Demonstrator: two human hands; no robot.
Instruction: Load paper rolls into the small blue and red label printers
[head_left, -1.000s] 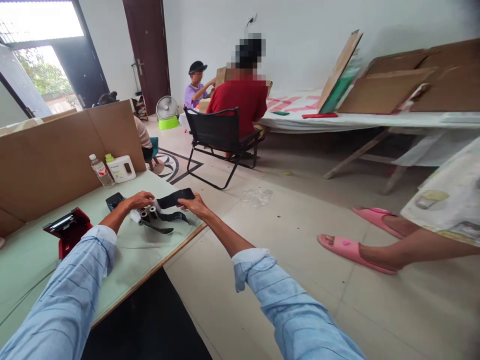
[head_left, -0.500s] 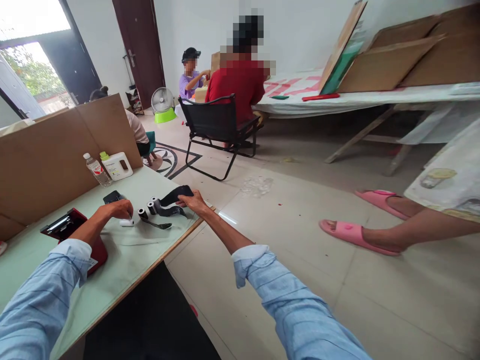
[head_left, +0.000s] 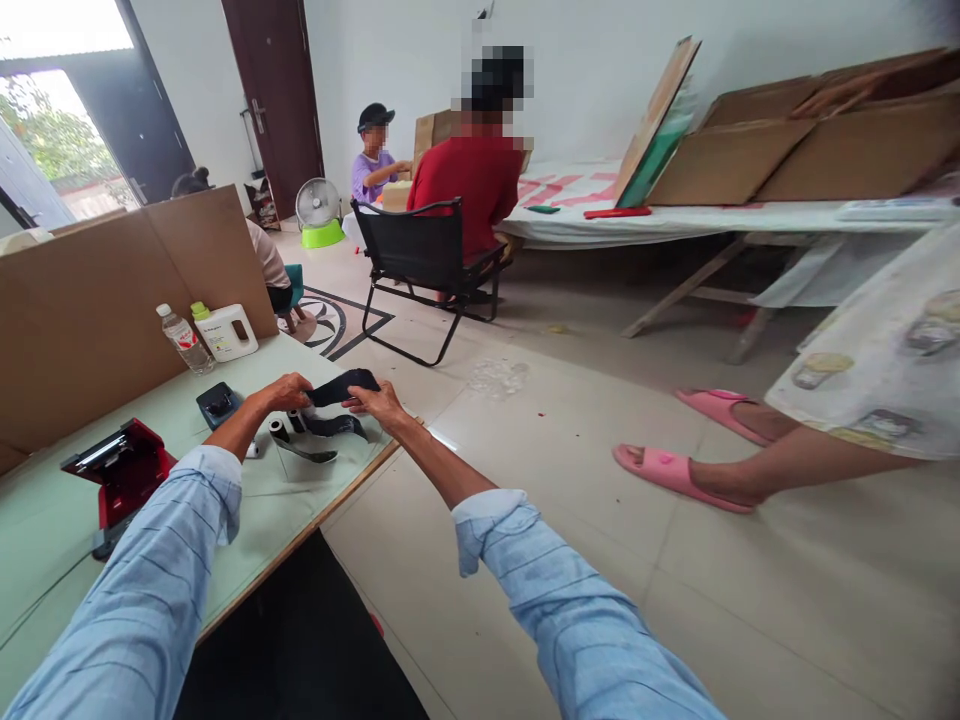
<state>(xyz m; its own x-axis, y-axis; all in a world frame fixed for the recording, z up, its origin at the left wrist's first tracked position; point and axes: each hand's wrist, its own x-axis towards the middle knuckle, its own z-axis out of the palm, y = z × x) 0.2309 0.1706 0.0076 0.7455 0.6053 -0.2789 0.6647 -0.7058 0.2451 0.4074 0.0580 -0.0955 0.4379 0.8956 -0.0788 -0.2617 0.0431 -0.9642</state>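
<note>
Flexible, flat black strip [head_left: 345, 386]: one, raised right of the red, open-lidded, box-shaped device [head_left: 135, 468]. Your right hand [head_left: 379, 402] pinched its right end; your left hand [head_left: 289, 391] met the other end, its exact grip hidden, presumably to control curling. Small black-and-white cylindrical rolls [head_left: 279, 431]: lay right of the device, likely for easy reach. White plastic jug [head_left: 225, 336]: stood beyond the device, apparently set aside.

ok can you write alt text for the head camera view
A person's right hand pinches a flat black ribbon-like strip above a pale green tabletop, the left hand near its left end. Small black-and-white rolls sit nearby; an open red box-shaped device lies farther left. Beyond, someone in a red top sits on a black folding chair.
</note>
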